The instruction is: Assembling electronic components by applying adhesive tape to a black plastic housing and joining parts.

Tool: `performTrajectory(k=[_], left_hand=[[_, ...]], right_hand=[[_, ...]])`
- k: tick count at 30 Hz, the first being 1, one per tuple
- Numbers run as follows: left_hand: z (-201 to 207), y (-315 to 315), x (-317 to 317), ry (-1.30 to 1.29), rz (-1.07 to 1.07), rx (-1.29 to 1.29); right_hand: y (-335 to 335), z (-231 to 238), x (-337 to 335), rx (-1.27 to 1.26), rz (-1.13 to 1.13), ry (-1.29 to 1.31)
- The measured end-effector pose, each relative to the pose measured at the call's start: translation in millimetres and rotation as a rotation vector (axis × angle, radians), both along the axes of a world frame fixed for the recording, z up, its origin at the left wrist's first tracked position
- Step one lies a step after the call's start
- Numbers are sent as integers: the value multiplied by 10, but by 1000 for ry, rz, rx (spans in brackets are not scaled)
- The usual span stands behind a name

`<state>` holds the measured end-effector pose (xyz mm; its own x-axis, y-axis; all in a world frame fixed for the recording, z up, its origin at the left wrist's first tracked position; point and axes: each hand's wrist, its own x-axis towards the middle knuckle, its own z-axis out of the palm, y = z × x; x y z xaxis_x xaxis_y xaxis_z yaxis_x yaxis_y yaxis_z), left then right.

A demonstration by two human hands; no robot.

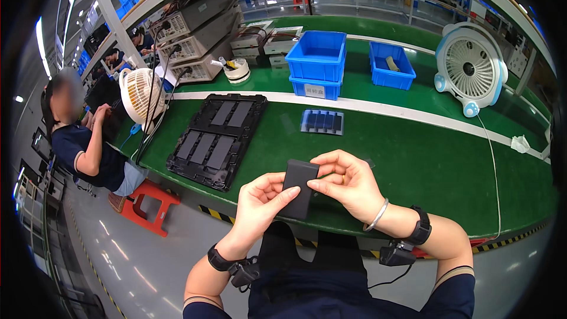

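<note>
Both hands grip a flat dark rectangular panel (299, 188) just above the near edge of the green table (413, 159): the left hand (258, 201) pinches its lower side, the right hand (345, 180) its upper corner. Fingers hide part of its edges, and its surface detail is hard to make out. At 10 o'clock lies a black tray (217, 139); at 12 o'clock, stacked blue bins (318, 62); at 2 o'clock, a white fan (471, 66). A seated person is at 9 o'clock.

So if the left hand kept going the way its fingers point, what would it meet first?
The left hand points up and to the right, its fingers already on the dark flat part. Just past that are the right hand's fingers, though depth is hard to judge.
</note>
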<state>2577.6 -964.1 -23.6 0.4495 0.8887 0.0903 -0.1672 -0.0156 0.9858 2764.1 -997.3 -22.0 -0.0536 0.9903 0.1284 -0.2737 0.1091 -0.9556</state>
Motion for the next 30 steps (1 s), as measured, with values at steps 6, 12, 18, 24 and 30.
performTrajectory(k=[6, 12, 18, 24, 30], left_hand=[[-12, 6, -4, 289, -90, -31], [16, 911, -499, 381, 272, 184], [-56, 2239, -1438, 420, 499, 20], [-190, 2777, -1494, 521, 540, -31], [-261, 2873, -1419, 685, 621, 21]], right_hand=[[47, -144, 105, -118, -38, 35], [89, 198, 434, 435, -83, -1345], [124, 269, 640, -31, 51, -1804], [83, 15, 512, 127, 183, -1803], [-134, 45, 221, 259, 355, -1719]])
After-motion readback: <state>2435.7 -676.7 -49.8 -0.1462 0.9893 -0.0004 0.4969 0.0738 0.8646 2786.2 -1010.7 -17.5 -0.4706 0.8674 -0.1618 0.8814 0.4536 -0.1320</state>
